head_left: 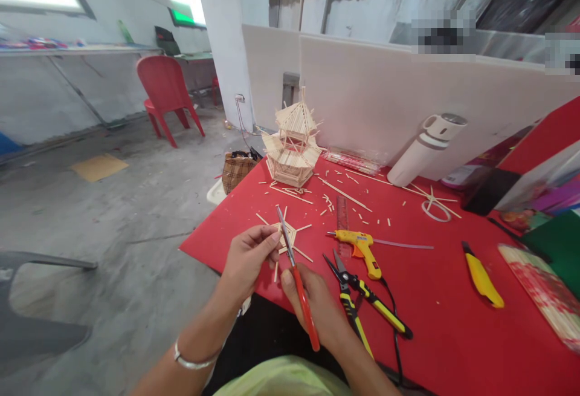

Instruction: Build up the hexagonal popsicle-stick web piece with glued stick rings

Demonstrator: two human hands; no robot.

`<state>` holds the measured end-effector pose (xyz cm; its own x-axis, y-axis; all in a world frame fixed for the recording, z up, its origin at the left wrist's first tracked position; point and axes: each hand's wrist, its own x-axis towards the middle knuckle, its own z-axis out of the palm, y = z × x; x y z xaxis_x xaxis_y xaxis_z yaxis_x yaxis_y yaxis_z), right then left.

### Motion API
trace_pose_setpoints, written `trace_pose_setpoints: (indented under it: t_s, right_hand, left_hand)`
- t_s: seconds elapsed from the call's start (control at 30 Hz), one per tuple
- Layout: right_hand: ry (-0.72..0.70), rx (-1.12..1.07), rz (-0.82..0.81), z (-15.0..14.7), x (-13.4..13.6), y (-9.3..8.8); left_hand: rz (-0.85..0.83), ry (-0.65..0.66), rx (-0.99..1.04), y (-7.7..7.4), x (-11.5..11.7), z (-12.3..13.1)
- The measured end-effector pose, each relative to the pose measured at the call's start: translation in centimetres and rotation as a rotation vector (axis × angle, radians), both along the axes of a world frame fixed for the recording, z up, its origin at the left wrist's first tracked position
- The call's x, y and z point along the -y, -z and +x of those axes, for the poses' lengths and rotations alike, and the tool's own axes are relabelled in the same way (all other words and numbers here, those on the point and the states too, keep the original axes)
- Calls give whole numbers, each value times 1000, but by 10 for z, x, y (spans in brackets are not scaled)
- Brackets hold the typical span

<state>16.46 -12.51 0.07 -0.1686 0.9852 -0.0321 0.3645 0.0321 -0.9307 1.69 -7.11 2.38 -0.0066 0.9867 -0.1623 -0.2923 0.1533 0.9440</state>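
My right hand (312,299) is closed around a pair of red-handled scissors (302,299), seen nearly edge-on with the metal blades pointing away from me. Beside the blades, my left hand (250,257) is pinched, thumb against fingers; whatever it holds is too small or hidden to make out. Just beyond and partly behind both hands, a flat web-shaped frame of thin sticks (294,237) lies on the red tabletop (212,239), its spokes reaching outward. Farther back stands a tiered pagoda model (294,157) built from the same pale sticks.
Right of my hands lie a yellow glue gun (357,243) with its cord, yellow-black snips (348,281), a clear ruler (342,214) and a yellow utility knife (483,278). Stick offcuts (328,202) are scattered behind. A white flask (421,151) stands near the partition; packed sticks (539,290) lie far right.
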Motion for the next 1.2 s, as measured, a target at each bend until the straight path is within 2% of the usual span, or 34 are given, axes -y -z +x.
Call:
trace_pose_setpoints:
  t_s: [0.1,0.23,0.5,0.77,0.93,1.07,1.2]
  right_hand:
    - [-64,-36,-41,-1,-1,1]
    - [-64,-64,-48,-2,0,2]
    - [-39,-84,-88,-4,2,2]
    - [-24,8,-101,-9,5,14]
    - [-69,69,-60,-22,6,20]
    - [-150,-17,-43,-37,5,19]
    - [-174,-110,-71,-52,8,22]
  left_hand:
    - [35,-4,-107,3,1,-1]
    - [61,3,-171,5,3,-1]
    - [85,16,-243,-3,6,0]
    - [112,-4,-309,-2,10,-2]
    - [90,-86,-367,-5,21,-13]
    - [74,-186,-374,-4,33,-29]
    - [55,-233,-363,-2,41,-40]
